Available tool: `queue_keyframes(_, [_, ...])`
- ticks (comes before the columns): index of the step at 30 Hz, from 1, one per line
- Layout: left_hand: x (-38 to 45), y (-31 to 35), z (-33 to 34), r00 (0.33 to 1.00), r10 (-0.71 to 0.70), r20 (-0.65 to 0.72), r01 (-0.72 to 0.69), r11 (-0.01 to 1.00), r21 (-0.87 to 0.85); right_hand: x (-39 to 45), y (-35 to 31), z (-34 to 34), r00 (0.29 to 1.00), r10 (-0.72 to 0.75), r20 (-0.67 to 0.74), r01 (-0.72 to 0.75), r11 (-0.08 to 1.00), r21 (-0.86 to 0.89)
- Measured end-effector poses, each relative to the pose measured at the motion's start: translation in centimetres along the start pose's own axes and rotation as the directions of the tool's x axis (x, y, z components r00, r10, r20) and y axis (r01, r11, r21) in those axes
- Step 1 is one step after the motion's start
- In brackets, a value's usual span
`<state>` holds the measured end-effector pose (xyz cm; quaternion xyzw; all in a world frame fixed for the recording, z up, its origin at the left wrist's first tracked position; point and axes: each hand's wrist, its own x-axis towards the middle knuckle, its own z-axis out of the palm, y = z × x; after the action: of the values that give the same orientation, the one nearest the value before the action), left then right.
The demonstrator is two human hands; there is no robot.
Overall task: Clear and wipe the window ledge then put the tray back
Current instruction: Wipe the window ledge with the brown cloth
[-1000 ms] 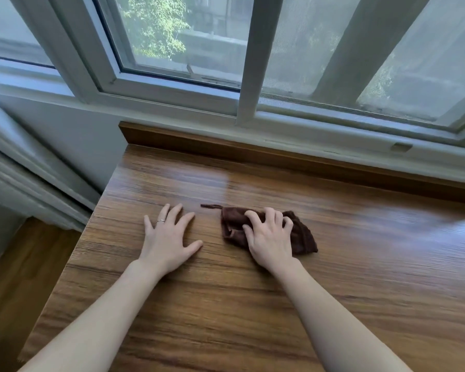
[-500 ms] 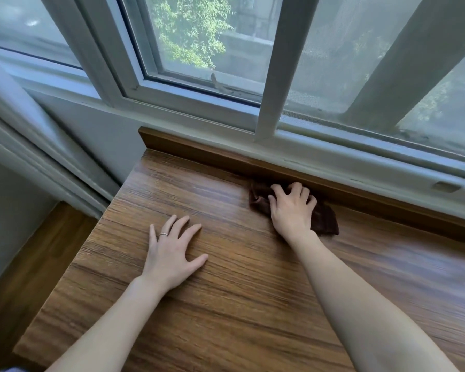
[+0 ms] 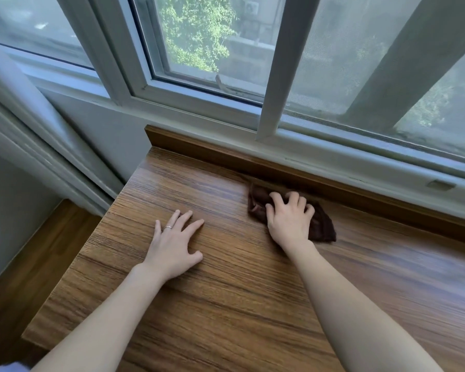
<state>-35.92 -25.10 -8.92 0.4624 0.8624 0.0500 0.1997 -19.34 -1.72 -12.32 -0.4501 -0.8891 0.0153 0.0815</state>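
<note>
A dark brown cloth [image 3: 323, 229] lies bunched on the wooden window ledge [image 3: 239, 312], close to the raised wooden strip [image 3: 360, 189] at the back. My right hand [image 3: 289, 222] lies on top of the cloth with its fingers curled into the fabric, pressing it down. My left hand [image 3: 172, 247], with a ring on one finger, rests flat on the bare wood to the left of the cloth, fingers spread. No tray is in view.
The white window frame [image 3: 269, 103] rises directly behind the strip. The ledge ends at a left edge [image 3: 91, 237], beyond which a wooden floor [image 3: 24, 264] lies lower down. A white wall and trim stand at the far left.
My right hand pushed the cloth from the middle of the ledge back to the wooden strip, and it stays there now. My left hand stayed flat in place.
</note>
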Motion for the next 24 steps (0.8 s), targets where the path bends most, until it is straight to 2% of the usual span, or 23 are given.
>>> queue_keyframes(10, [-3.3,-1.6,0.3,0.991,0.117,0.065,-0.121,0.990,0.070,-12.3,-2.8,-1.0,0.998,0.043,-0.045,-0.044,0.999,-0.025])
queue_keyframes(18, [-6.6,-1.0,2.0,0.984,0.174,0.047,-0.177,0.981,0.083,-25.0,-5.3,-2.6,0.996,0.074,-0.053,-0.074,0.997,0.013])
queue_keyframes(24, [-7.8,0.1,2.5,0.979,0.185,0.088,-0.193,0.977,0.095,-32.1,-6.9,-3.3,0.995,0.088,-0.040,-0.087,0.995,0.041])
